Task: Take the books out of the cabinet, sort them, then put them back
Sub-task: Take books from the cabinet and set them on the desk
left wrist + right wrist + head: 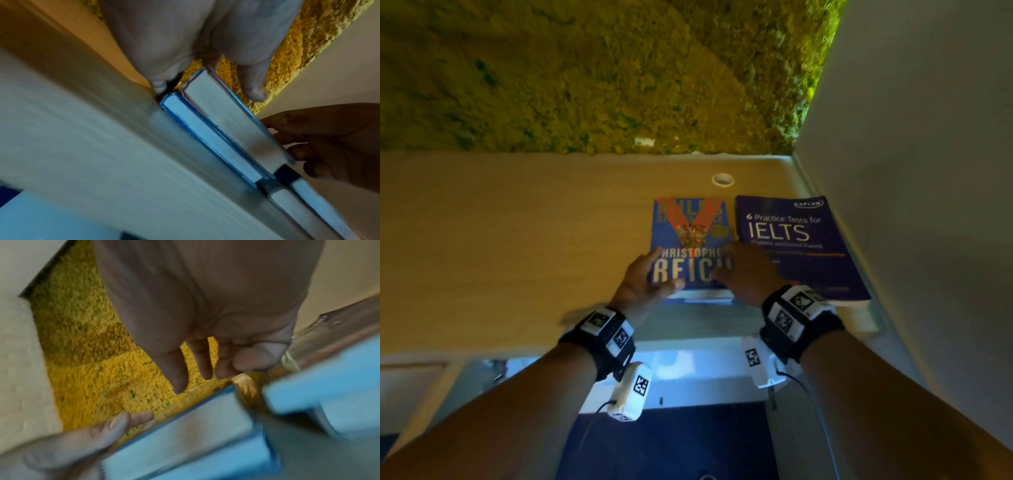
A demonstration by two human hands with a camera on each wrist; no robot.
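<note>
A blue Christopher Reich novel (688, 236) lies face up on the wooden cabinet top (482, 240), stacked on a thinner book (702, 297). My left hand (650, 274) grips its left edge, thumb on the cover. My right hand (743, 270) curls over its right edge. A purple IELTS book (791, 233) lies just to the right, against the wall. The left wrist view shows the novel's page edge (226, 120) above the lower book (205, 142), with my left hand (185, 40) and right hand (329, 142) at either side. The right wrist view is blurred: my right hand (205, 305) is over the novel (185, 434).
A yellow-green moss wall (585, 68) rises behind the cabinet top and a white wall (928, 137) closes the right side. A round cable hole (723, 179) sits behind the books. Below the front edge is the lit cabinet opening (688, 370). The wood stretches bare to the left.
</note>
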